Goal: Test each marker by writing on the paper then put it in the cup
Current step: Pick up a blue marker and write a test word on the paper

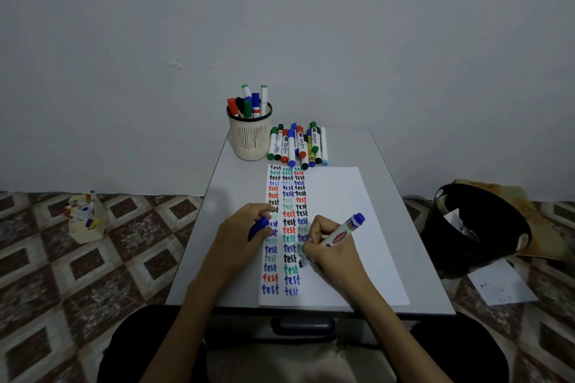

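Now our right hand [329, 253] pinches the marker [340, 235], tip down at the paper [336, 196], tail tilted toward two o'clock, while our left hand [239, 233] at nine o'clock grips the cap [258, 227]

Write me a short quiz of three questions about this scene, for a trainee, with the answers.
1. True or false: the right hand holds a marker with its tip on the paper.
2. What does the left hand hold? A) a blue cap B) a ruler C) a spoon
3. Fill the gap: the word written many times on the paper is ____.
Key: 1 true; 2 A; 3 test.
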`<state>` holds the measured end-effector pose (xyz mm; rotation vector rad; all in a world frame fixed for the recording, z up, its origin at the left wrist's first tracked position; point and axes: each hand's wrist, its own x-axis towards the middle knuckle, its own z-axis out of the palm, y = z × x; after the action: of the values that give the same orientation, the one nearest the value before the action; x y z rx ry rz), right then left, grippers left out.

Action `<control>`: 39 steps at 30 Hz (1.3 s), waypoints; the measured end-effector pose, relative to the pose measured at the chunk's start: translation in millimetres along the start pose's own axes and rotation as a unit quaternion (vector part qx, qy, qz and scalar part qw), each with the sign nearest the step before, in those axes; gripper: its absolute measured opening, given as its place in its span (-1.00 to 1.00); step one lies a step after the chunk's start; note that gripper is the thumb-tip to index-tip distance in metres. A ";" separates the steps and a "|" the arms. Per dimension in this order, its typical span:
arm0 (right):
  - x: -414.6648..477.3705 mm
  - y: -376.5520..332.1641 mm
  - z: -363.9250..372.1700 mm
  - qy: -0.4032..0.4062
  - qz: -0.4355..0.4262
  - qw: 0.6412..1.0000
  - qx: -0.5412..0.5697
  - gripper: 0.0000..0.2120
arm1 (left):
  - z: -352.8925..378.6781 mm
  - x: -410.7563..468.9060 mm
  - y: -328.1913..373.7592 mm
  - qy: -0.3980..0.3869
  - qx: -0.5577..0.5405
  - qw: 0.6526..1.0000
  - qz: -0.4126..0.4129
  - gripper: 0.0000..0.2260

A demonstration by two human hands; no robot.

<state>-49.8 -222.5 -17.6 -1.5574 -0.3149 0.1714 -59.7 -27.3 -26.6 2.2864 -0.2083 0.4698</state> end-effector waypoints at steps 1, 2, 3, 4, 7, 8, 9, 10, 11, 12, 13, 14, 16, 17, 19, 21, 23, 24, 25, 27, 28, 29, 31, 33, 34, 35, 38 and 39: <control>0.4 -0.1 -0.8 0.000 0.003 1.000 0.002 -0.67 | 0.0 -0.1 -0.1 0.002 0.001 1.000 0.003 -0.74; 0.8 -0.2 -1.4 0.004 0.005 1.000 0.009 -0.70 | 0.0 -0.1 -0.1 0.003 0.002 1.000 0.007 -0.74; 0.9 0.5 -2.0 0.013 0.007 1.000 0.017 -0.73 | -0.1 0.1 -0.3 0.003 0.001 1.000 0.008 -0.74; 0.5 0.9 -2.2 0.022 0.004 0.999 0.024 -0.74 | -0.4 0.0 -0.4 0.002 0.000 1.000 0.008 -0.74; 1.5 4.0 -1.1 0.025 -0.010 1.000 0.016 -0.72 | 0.0 -0.3 -1.5 0.003 -0.002 1.000 0.009 -0.73; 1.0 3.9 -0.6 0.025 -0.016 0.999 0.015 -0.72 | 0.3 -0.4 -1.8 0.003 -0.001 1.000 0.009 -0.74; 0.7 3.7 -0.2 0.028 -0.023 0.999 0.009 -0.72 | 0.7 -0.5 -2.3 0.002 0.000 1.000 0.009 -0.74; 0.2 2.8 0.3 0.030 -0.028 0.999 0.000 -0.72 | 1.0 -0.4 -2.4 0.003 0.001 1.000 0.010 -0.74; 0.1 2.9 -0.1 0.032 -0.029 0.999 -0.009 -0.72 | 1.2 -0.4 -3.0 0.004 0.001 1.000 0.009 -0.74; 0.3 3.1 -0.4 0.031 -0.028 0.999 -0.012 -0.73 | 1.2 -0.4 -3.0 0.005 0.002 1.000 0.008 -0.74; 0.6 3.7 -1.1 0.030 -0.024 0.999 -0.014 -0.73 | 1.4 -0.4 -3.2 0.006 0.002 1.000 0.005 -0.74; 0.8 3.8 -1.7 0.025 -0.022 0.999 -0.015 -0.73 | 1.2 -0.4 -2.9 0.006 0.000 1.000 0.002 -0.74; 1.0 3.5 -1.6 0.019 -0.015 1.000 -0.013 -0.73 | 1.1 -0.5 -2.9 0.005 -0.002 1.000 0.004 -0.74; 0.8 3.5 -1.6 0.027 -0.014 1.000 -0.008 -0.73 | 1.1 -0.6 -3.2 0.004 -0.001 1.000 0.007 -0.73; -0.7 2.3 -1.9 0.052 -0.029 0.998 -0.008 -0.76 | 1.1 -0.5 -3.6 0.004 0.001 1.000 0.011 -0.73; -1.6 2.1 -2.4 0.066 -0.042 0.997 -0.013 -0.78 | 1.0 -0.6 -3.7 0.004 0.001 1.000 0.008 -0.75; -1.6 2.7 -2.4 0.061 -0.041 0.997 -0.018 -0.77 | 1.0 -0.7 -3.5 0.005 0.002 1.000 0.006 -0.74; -1.1 2.7 -2.3 0.056 -0.038 0.998 -0.017 -0.76 | 0.8 -0.7 -3.0 0.004 0.003 1.000 0.007 -0.74; -0.9 2.8 -2.1 0.052 -0.033 0.998 -0.014 -0.75 | 1.0 -0.6 -3.0 0.004 0.003 1.000 0.009 -0.73; -0.9 2.6 -2.3 0.036 -0.026 0.999 0.009 -0.76 | 1.3 -0.3 -3.4 0.001 0.001 1.000 0.013 -0.70; -0.6 2.8 -2.6 0.026 -0.021 0.999 0.021 -0.76 | 1.3 -0.2 -3.9 -0.001 0.002 1.000 0.013 -0.69; -0.2 2.8 -3.0 0.021 -0.015 0.999 0.026 -0.76 | 1.3 -0.3 -4.4 0.000 0.003 1.000 0.013 -0.68; 0.2 2.3 -3.4 0.024 -0.011 0.999 0.025 -0.76 | 1.0 0.1 -4.7 0.002 0.006 1.000 0.012 -0.68; 0.1 1.4 -3.7 0.050 -0.017 0.998 0.016 -0.76 | 0.9 0.5 -4.0 0.002 0.007 1.000 0.012 -0.68; -0.1 1.7 -3.8 0.062 -0.023 0.998 0.015 -0.75 | 0.9 0.5 -3.8 0.003 0.007 1.000 0.014 -0.68; 0.0 3.0 -3.8 0.069 -0.028 0.997 0.007 -0.72 | 0.9 0.4 -3.9 0.003 0.006 1.000 0.015 -0.68; -1.9 2.5 -1.7 0.062 -0.037 0.997 -0.004 -0.72 | 0.8 -0.2 -3.8 0.004 0.000 1.000 0.011 -0.72; -2.2 1.4 -1.9 0.066 -0.039 0.997 -0.004 -0.72 | 0.6 -0.1 -3.7 0.005 -0.001 1.000 0.012 -0.71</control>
<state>-51.2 -224.9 -19.1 -1.5534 -0.2705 0.0063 -58.5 -25.2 -29.5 2.2808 -0.2318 0.4932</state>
